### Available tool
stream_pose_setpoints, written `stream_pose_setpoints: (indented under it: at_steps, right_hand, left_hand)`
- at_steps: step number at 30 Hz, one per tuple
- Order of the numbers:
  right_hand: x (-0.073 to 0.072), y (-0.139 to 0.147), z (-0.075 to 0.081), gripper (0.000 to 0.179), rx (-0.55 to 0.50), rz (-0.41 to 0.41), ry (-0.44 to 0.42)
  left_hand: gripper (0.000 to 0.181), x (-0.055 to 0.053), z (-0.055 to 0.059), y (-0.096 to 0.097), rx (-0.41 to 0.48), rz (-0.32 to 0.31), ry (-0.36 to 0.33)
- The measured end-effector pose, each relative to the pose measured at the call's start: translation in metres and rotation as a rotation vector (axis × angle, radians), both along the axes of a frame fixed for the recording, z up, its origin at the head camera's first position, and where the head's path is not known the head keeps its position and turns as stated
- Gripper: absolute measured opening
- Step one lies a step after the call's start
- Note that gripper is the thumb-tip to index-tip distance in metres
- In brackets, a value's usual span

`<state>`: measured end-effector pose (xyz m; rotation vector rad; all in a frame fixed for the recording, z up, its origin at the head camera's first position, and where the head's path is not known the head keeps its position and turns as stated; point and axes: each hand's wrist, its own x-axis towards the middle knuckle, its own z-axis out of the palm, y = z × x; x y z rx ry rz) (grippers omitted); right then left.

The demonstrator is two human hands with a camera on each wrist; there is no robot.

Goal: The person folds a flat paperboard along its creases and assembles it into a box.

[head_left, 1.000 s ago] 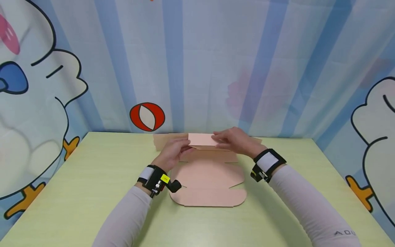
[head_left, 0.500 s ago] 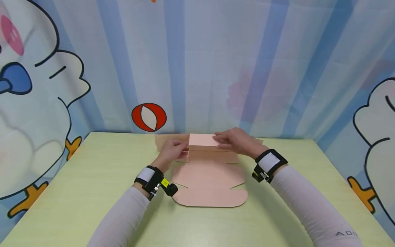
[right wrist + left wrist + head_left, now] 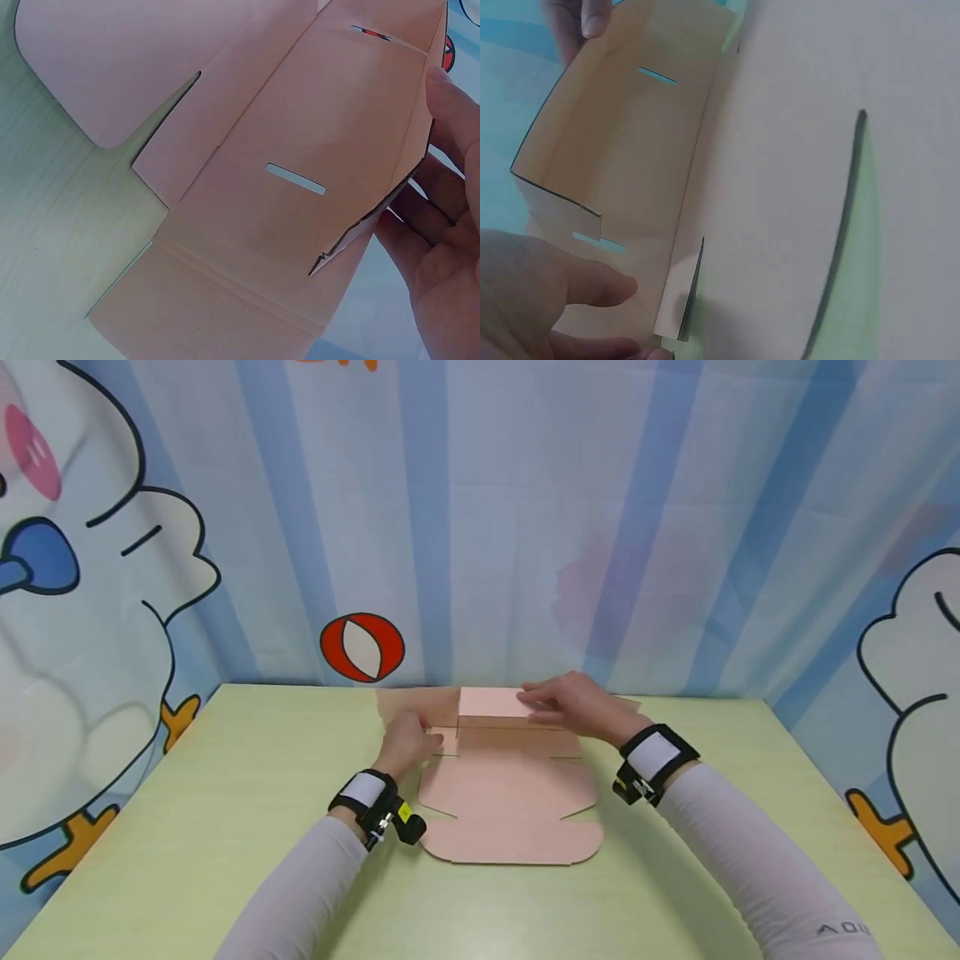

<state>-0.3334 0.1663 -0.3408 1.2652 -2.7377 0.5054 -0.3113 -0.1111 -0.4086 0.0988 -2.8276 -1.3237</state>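
A pink flat-pack cardboard box (image 3: 506, 789) lies partly folded on the table. Its far panel stands up, and a narrow top flap (image 3: 487, 702) bends toward me. My right hand (image 3: 581, 703) pinches this flap near its right end; in the right wrist view the thumb (image 3: 450, 97) lies at the folded edge with fingers behind it. At the left side wing (image 3: 416, 700) is my left hand (image 3: 408, 743). The left wrist view shows its thumb (image 3: 604, 283) and forefinger apart, with the cardboard behind the gap. A small slit (image 3: 600, 241) shows just above that thumb.
The pale green table (image 3: 225, 810) ends just behind the box at a striped blue curtain (image 3: 495, 527). Cartoon figures and a red-and-white ball (image 3: 362, 647) are printed on it. A black camera strap (image 3: 367, 797) circles each wrist.
My left hand has let go of the left end of the top flap and moved left and slightly down to the side wing. My right hand stays in place on the flap.
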Motion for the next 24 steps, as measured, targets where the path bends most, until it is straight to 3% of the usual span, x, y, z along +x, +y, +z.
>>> stream_pose_setpoints:
  at_steps: [6,12,17,24]
  right_hand:
    - [0.0016,0.0005,0.0001,0.039,0.000,-0.002,-0.005]
    - [0.0020,0.0000,-0.0002,0.039,0.000,-0.003,-0.007]
    - [0.0029,-0.0003,0.0001,0.040,0.004,-0.004,-0.008]
    - [0.0020,0.0004,-0.0008,0.041,-0.001,-0.002,-0.009]
  left_hand:
    - [0.041,0.0007,0.0003,0.0049,0.000,-0.001,0.021]
    - [0.014,0.0022,-0.0021,0.0073,0.042,0.047,0.029]
    - [0.036,0.0007,-0.0045,0.0050,0.184,0.067,0.030]
    - [0.029,-0.0021,-0.0051,0.0020,0.239,0.057,0.032]
